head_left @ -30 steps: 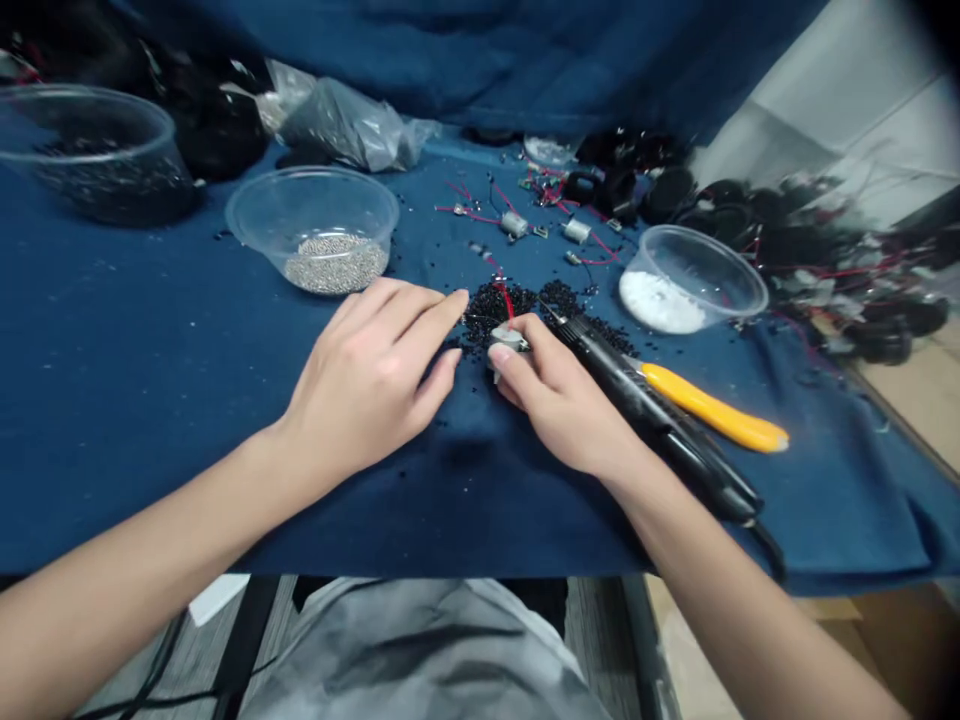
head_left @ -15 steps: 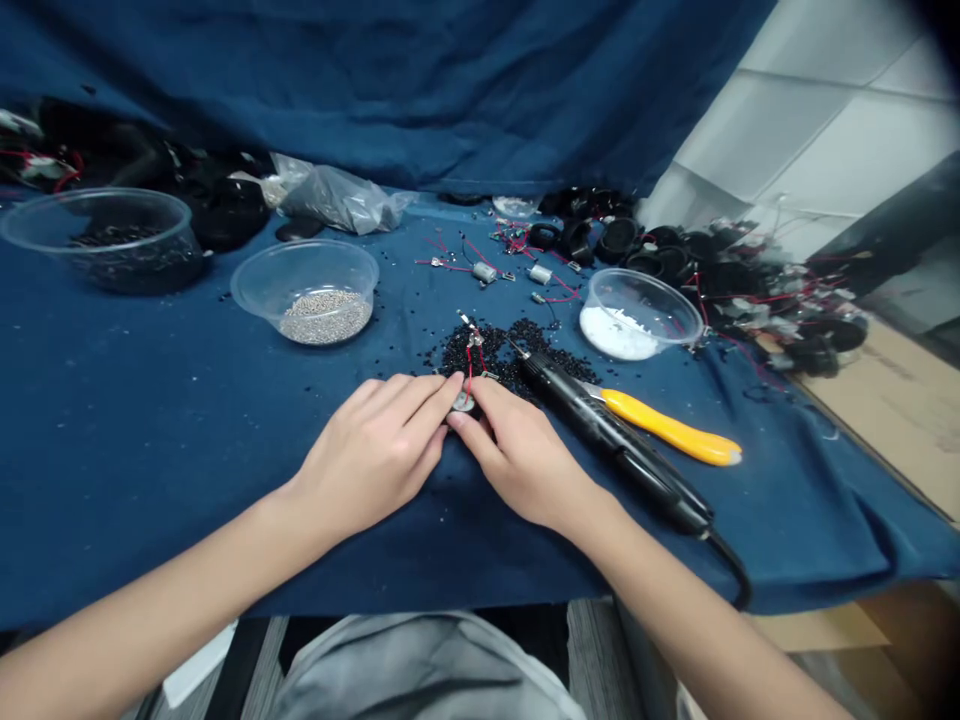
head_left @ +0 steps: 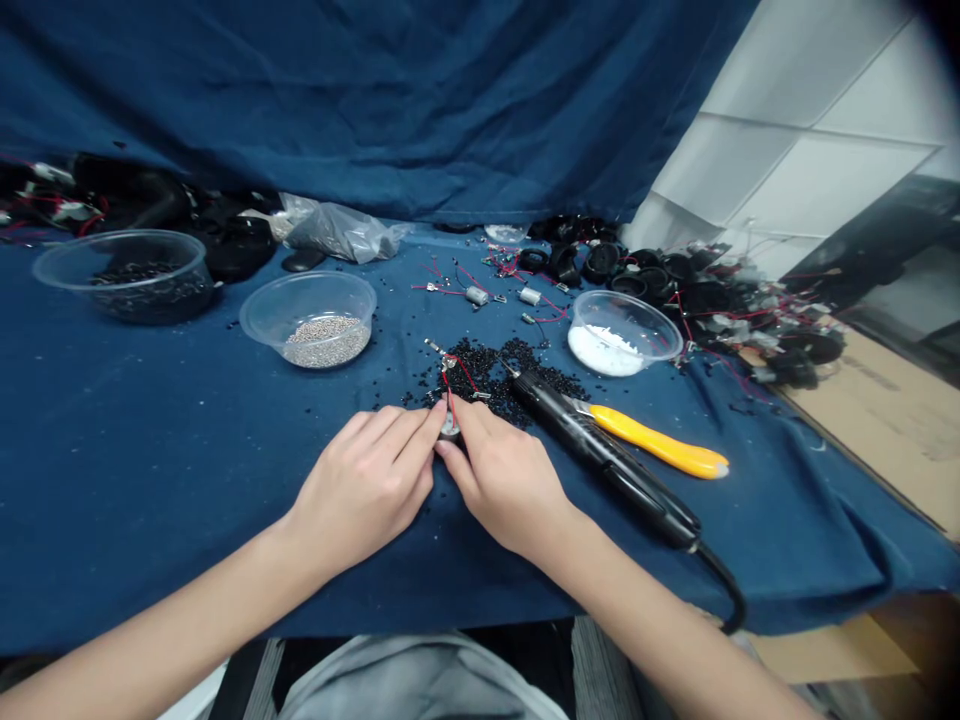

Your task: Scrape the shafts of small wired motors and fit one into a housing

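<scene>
Between the fingertips of both hands sits a small round motor [head_left: 450, 428], its grey end facing up. Red wires [head_left: 452, 385] run from it to small metal contacts lying by a heap of tiny black screws [head_left: 487, 365]. My left hand [head_left: 371, 470] is closed, pressing the motor from the left. From the other side my right hand [head_left: 510, 470] pinches it with thumb and index finger. Just right of that hand lies a black electric screwdriver [head_left: 607, 455], with a yellow-handled tool [head_left: 660, 442] beside it. The motor's lower part is hidden by fingers.
Clear tubs hold silvery grains [head_left: 326, 342], white bits [head_left: 606, 352] and dark pieces [head_left: 135, 285]. Loose motors [head_left: 477, 296] with red wires lie farther back. Black round parts [head_left: 705, 280] pile up at right, near a cardboard box [head_left: 892, 410]. A plastic bag [head_left: 341, 230] lies at the back.
The view has shifted, so the table sits lower in the picture. The motor has tilted slightly and its wires and contacts have swung left. Both hands keep their hold on it.
</scene>
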